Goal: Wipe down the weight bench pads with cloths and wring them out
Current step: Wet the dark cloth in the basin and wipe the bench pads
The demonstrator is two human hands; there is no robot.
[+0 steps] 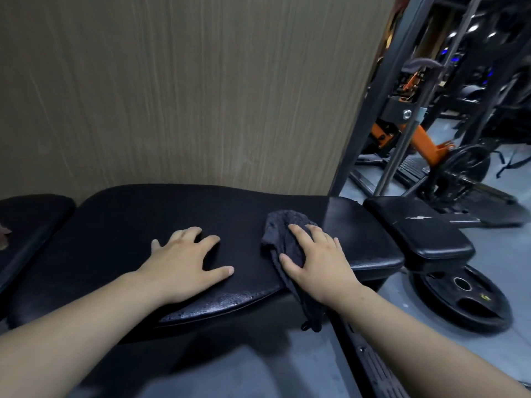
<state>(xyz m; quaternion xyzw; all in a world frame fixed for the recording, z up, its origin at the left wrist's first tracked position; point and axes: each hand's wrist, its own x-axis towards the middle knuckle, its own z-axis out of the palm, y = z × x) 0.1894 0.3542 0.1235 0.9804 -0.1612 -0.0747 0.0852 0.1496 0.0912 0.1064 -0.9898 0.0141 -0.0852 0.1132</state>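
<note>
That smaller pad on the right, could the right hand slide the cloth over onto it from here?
Probably yes: the right hand presses the cloth near the main pad's right end, and nothing lies on the smaller pad beside it.

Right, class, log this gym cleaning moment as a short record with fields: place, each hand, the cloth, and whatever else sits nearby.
place: black bench pad against a wood-grain wall
left hand: bare, flat on the pad, fingers spread
right hand: pressing the grey cloth on the pad
cloth: crumpled, one end hanging over the near edge
nearby: smaller pad and weight plate at right
</note>
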